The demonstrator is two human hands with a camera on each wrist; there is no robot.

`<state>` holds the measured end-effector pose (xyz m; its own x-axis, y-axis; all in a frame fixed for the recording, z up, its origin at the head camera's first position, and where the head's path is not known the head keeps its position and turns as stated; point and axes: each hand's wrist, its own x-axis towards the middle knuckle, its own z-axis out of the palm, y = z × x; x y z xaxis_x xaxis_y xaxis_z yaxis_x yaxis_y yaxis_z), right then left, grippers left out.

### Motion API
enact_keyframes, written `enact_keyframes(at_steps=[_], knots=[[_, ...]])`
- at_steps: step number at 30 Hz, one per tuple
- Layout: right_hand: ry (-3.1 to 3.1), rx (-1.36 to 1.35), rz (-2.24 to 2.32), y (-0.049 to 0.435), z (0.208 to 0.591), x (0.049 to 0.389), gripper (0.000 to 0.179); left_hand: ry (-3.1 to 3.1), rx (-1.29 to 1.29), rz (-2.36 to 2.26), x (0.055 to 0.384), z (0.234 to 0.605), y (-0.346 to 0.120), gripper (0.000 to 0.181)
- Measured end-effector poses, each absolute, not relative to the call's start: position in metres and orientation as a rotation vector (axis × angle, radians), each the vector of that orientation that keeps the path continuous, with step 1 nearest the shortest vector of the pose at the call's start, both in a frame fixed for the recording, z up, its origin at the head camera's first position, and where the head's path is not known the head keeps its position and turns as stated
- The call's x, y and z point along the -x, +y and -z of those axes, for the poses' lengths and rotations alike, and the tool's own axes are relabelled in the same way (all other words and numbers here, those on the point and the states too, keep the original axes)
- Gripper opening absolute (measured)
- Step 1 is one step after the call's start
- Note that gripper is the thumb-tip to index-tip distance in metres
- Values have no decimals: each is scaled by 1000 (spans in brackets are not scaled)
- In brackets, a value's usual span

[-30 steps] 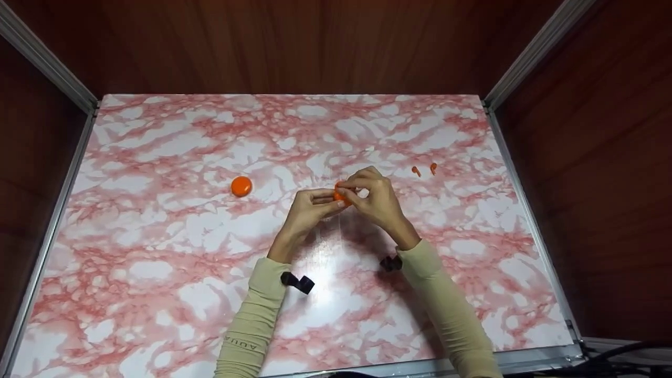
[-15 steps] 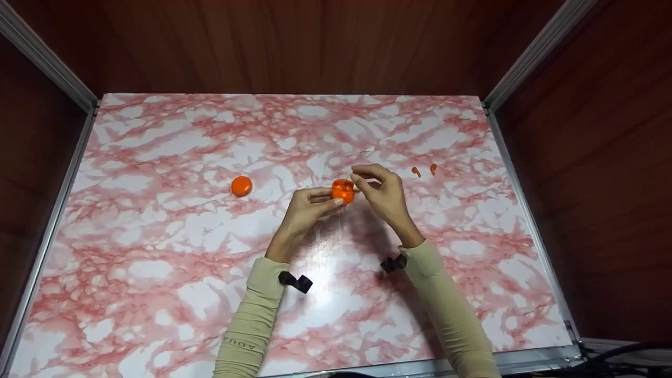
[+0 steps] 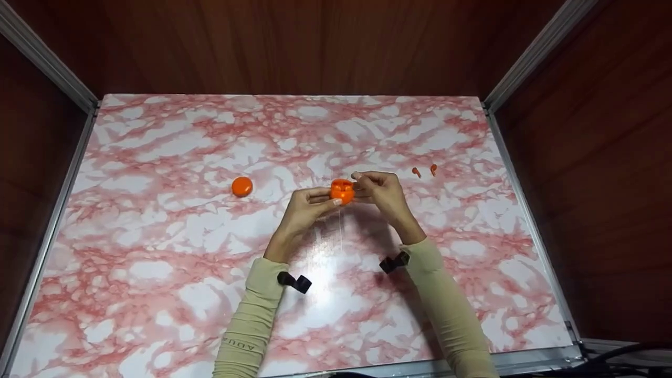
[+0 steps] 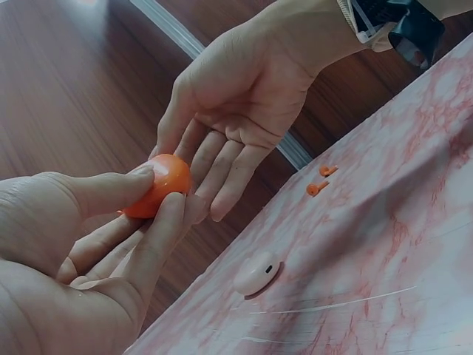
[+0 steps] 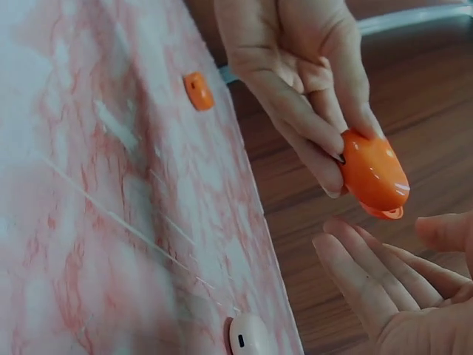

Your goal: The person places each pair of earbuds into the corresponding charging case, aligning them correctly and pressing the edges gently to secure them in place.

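Note:
An orange earbud case (image 3: pixel 342 195) is held up over the table, its lid raised in the head view. My left hand (image 3: pixel 307 210) pinches it between thumb and fingers. Close on its right side is my right hand (image 3: pixel 386 194), its fingers extended and holding nothing visible. In the right wrist view a small gap parts the right fingertips from the case (image 5: pixel 375 170). Two loose orange earbuds, a nearer one (image 3: pixel 416 171) and a farther one (image 3: pixel 433 169), lie on the table to the right. Whether anything sits inside the case is too small to tell.
A second orange case (image 3: pixel 242 186), closed and round, lies on the marbled table (image 3: pixel 157 236) to the left. A white case (image 4: pixel 257 274) rests on the table in the wrist views. Dark wooden panels (image 3: pixel 294 47) wall in the table's back and sides.
The right fingers have come off the orange case, moved right, and opened out beside it. The case's lid now shows raised. The left hand keeps its hold almost in place.

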<state>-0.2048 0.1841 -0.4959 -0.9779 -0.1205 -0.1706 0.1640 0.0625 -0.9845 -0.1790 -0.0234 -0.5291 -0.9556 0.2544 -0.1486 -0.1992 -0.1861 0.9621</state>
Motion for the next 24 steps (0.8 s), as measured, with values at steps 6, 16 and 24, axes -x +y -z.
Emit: enact_keyframes(at_steps=[6,16,24], knots=[[2023,-73,1989,187,497,208,39,1739,-54,-2223,178,530,-23,37],[1892,-136,2015,188,498,211,21,1757,-44,-2205,179,529,-21,36],[1711,-168,2116,188,499,211,17,1733,-32,-2210,178,529,-22,36]])
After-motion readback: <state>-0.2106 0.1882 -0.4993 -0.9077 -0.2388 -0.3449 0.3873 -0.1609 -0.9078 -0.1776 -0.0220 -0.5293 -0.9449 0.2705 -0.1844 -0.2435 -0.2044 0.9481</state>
